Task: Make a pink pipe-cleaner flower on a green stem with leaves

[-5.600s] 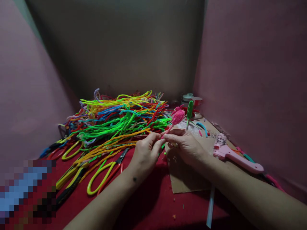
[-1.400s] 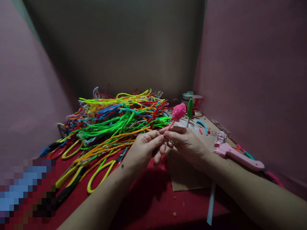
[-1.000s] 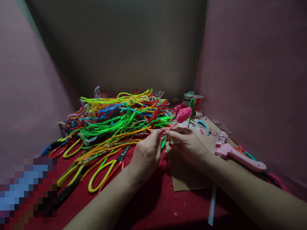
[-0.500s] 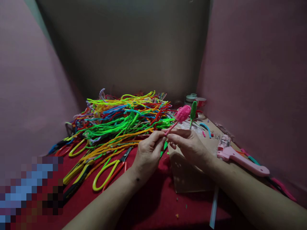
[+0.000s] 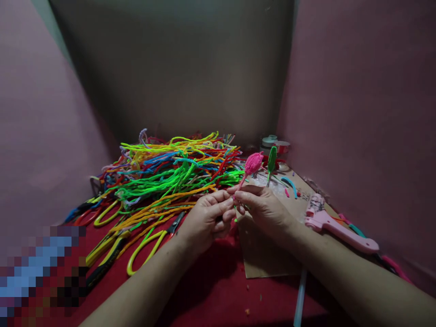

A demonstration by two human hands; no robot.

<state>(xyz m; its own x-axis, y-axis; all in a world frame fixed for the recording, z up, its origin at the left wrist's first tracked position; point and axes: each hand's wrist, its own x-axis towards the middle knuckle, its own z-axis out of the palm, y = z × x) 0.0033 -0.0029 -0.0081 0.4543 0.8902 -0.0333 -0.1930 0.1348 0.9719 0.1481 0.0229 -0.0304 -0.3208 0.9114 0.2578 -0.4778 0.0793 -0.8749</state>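
A pink pipe-cleaner flower bud [image 5: 254, 163] on a thin pink stem stands tilted above my two hands, which meet at the stem's lower end. My right hand [image 5: 260, 202] pinches the stem between thumb and fingers. Close against it, my left hand [image 5: 214, 213] has its thumb and fingertips closed at the stem's bottom tip. Just behind my right hand rises a green pipe-cleaner leaf [image 5: 272, 159] on a stem; its lower end is hidden by the hand.
A heap of coloured pipe cleaners [image 5: 170, 177] lies at the back left. Yellow-handled scissors [image 5: 146, 252] and pliers [image 5: 109, 254] rest on the red cloth [image 5: 211, 290]. A pink glue gun [image 5: 340, 227] with a glue stick [image 5: 299, 299] lies by a cardboard sheet [image 5: 269, 254]. Jars [image 5: 269, 141] stand behind.
The pink bud has tipped more upright and shifted slightly left. My left hand has turned, its fingers now curled more under the stem's end. The whole view has shifted a little.
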